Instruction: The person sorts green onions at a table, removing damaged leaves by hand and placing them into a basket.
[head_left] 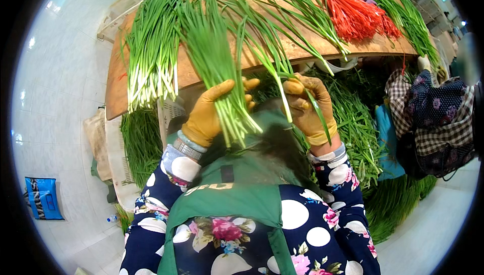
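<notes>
My left hand, in a yellow-brown glove, is closed around a bunch of garlic chives. The pale stem ends hang below the palm and the green leaves reach up over the wooden board. My right hand, gloved alike, pinches a few loose chive stalks. A bent green leaf hangs down from its fingers. To the left on the board lies a thick pile of chives, white ends towards me. A few loose chives are spread across the board's middle.
Red plastic ties lie on the board, with more chives beyond. Leaf scraps heap below on the right. A white plastic crate holds chives at left. Another person's checked sleeve is at right. A blue bag lies on the tiles.
</notes>
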### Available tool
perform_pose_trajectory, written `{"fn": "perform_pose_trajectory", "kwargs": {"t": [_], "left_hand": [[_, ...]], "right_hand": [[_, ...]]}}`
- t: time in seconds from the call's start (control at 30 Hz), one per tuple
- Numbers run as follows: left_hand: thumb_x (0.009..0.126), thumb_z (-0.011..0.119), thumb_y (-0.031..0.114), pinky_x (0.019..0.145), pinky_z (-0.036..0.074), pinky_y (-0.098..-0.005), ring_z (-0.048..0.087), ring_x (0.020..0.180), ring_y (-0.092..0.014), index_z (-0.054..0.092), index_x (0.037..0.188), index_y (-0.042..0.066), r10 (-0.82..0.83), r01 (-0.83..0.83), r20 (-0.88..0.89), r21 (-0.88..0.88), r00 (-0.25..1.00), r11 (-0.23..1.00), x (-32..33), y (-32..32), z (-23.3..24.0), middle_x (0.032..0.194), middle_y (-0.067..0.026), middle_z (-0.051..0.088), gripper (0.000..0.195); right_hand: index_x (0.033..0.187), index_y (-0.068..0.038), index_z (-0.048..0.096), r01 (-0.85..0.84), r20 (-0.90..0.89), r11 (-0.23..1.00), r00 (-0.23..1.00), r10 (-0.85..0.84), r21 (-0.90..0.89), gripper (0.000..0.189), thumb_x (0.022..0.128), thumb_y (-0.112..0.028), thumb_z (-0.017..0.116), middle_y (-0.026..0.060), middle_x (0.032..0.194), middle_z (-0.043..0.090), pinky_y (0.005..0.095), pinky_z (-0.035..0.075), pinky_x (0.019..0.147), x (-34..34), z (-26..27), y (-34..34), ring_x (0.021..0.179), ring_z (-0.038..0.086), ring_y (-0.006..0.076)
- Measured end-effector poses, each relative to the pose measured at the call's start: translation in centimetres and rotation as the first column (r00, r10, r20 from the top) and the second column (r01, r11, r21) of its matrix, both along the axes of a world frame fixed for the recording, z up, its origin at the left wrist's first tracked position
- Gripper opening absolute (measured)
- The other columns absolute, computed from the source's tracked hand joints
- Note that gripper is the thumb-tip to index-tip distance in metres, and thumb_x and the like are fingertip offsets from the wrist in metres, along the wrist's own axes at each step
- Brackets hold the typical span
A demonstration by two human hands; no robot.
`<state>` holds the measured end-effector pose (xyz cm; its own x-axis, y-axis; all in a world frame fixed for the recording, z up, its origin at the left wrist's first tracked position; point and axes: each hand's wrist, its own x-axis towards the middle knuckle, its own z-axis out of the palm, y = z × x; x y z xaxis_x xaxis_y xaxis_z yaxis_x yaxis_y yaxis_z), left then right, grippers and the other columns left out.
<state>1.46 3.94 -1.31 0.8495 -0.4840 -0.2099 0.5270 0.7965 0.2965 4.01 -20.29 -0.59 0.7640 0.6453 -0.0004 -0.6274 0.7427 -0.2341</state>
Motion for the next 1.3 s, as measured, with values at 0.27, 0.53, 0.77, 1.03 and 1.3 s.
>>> {"fn": "perform_pose_trajectory", "kwargs": {"t": [0.27,0.53,0.77,1.03,1.3], "left_hand": [[0.089,0.065,0.011,0.071,0.057,-0.0246,0.065,0.074,-0.012,0.054,0.126,-0.002,-0.031,0.013,0.040,0.385,0.999,0.923,2.1,-2.6,-0.5,0.112,-0.0128,0.065,0.041],[0.089,0.064,0.010,0.067,0.058,-0.0252,0.067,0.074,-0.013,0.059,0.118,-0.002,0.009,-0.017,0.024,0.375,1.000,0.927,2.1,-1.5,-1.0,0.098,-0.0101,0.069,0.032],[0.094,0.056,0.015,0.090,0.054,-0.0441,0.068,0.094,-0.027,0.058,0.119,-0.002,0.006,-0.003,-0.020,0.154,1.000,0.988,1.0,-2.2,0.3,0.125,-0.0182,0.058,0.030],[0.092,0.058,0.006,0.092,0.052,-0.0380,0.068,0.085,-0.020,0.042,0.136,-0.004,-0.069,0.070,0.073,-0.013,0.995,0.997,2.1,-2.1,-0.6,0.107,-0.0123,0.068,0.047],[0.091,0.060,0.008,0.085,0.057,-0.0368,0.066,0.098,-0.025,0.055,0.122,-0.003,0.013,-0.027,0.055,0.271,0.998,0.962,1.6,-3.5,-0.6,0.106,-0.0151,0.067,0.033]], "right_hand": [[0.085,-0.007,0.057,0.085,0.360,0.664,0.887,0.290,-0.743,0.016,0.091,-0.022,0.058,0.0040,0.079,0.065,0.0215,0.042,0.054,-1.6,1.9,1.4,0.059,0.052,0.0080],[0.079,-0.005,0.053,-0.220,0.322,0.902,0.881,0.347,-0.371,0.018,0.084,-0.019,0.064,0.0088,0.069,0.059,0.0258,0.044,0.053,-5.7,4.9,-4.2,0.058,0.055,0.0152],[0.099,-0.006,0.064,0.704,0.126,-0.689,0.710,0.693,-0.174,0.025,0.081,-0.022,0.070,0.0143,0.090,0.066,0.0363,0.051,0.073,-6.4,3.5,-12.3,0.081,0.064,0.0281],[0.098,-0.005,0.064,0.830,0.738,-0.209,0.555,0.383,-0.516,0.024,0.092,-0.028,0.059,0.0172,0.083,0.066,0.0404,0.050,0.069,0.3,-0.5,-0.1,0.076,0.063,0.0366],[0.089,-0.001,0.065,0.762,0.780,0.177,0.590,0.207,-0.623,0.017,0.089,-0.018,0.062,0.0185,0.079,0.063,0.0382,0.047,0.061,-4.6,0.9,3.0,0.066,0.061,0.0320]]}}
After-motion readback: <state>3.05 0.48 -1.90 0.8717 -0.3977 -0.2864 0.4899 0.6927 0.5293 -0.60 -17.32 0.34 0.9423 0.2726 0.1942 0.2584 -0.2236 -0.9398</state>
